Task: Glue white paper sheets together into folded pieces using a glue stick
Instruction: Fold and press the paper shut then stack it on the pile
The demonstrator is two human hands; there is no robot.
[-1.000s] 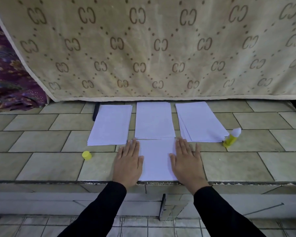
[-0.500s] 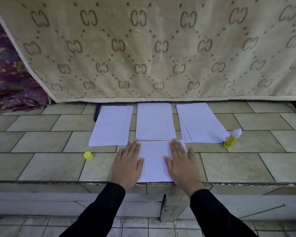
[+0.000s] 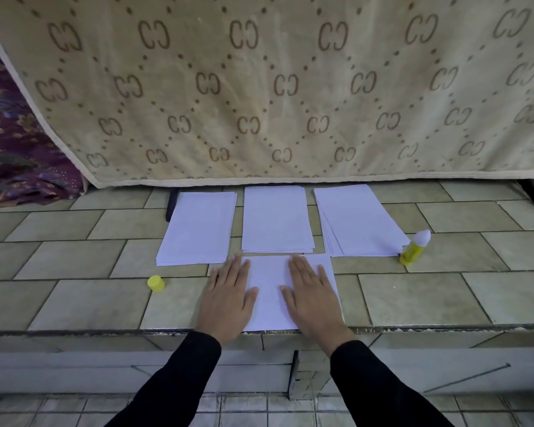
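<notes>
Pressing the white sheet [image 3: 269,291] flat looks like the job now. It lies at the near edge of the tiled surface [image 3: 74,303], under the left hand [image 3: 225,300] and right hand [image 3: 313,298]. Each grip is wide and flat, holding nothing. Rubbing slowly out to the edges should help. Three paper piles [image 3: 276,220] lie just behind. The open glue stick [image 3: 413,248] sits right, its yellow cap [image 3: 156,283] left. A tan cloth [image 3: 259,87] hangs behind.

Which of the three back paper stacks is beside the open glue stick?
The right stack, the slanted one: the glue stick is at its near right corner.
</notes>
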